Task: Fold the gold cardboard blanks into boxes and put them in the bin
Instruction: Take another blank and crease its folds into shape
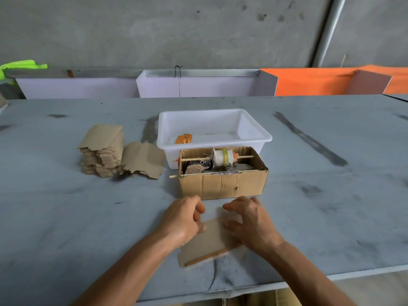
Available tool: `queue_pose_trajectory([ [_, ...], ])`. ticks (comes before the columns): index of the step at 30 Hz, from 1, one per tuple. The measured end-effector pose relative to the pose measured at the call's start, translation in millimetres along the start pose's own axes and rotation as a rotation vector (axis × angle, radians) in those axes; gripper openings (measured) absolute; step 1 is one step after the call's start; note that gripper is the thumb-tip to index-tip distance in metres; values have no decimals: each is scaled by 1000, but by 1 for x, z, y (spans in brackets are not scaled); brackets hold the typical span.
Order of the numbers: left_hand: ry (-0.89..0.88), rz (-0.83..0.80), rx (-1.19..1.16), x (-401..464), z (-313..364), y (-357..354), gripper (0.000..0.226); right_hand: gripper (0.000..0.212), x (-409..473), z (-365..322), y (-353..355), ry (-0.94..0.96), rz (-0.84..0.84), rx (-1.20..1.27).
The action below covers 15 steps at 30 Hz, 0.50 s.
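On the near edge of the grey worktop (66, 217), a flat cardboard blank (209, 241) lies between both hands. The left hand (183, 219) pinches its left edge with curled fingers; the right hand (249, 221) curls over its far right part. Beyond stands an open corrugated box (223, 186), behind it a white plastic bin (212, 133), and to the far left a stack of blanks (103, 151).
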<state>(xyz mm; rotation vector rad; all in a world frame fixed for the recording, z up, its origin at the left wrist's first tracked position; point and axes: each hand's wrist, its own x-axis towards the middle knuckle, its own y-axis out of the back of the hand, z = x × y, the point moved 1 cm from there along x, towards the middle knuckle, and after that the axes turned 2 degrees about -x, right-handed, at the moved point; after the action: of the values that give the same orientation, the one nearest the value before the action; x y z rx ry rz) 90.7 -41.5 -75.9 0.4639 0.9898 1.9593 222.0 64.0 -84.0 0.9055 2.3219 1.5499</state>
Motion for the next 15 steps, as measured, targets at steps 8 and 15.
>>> queue_pose_trajectory([
  [8,-98,46,211,-10,6,-3,19,24,7,-4,-1,54,-112,-136],
  [15,-56,-44,203,-7,11,-2,22,31,-3,-1,-6,15,-7,-71],
])
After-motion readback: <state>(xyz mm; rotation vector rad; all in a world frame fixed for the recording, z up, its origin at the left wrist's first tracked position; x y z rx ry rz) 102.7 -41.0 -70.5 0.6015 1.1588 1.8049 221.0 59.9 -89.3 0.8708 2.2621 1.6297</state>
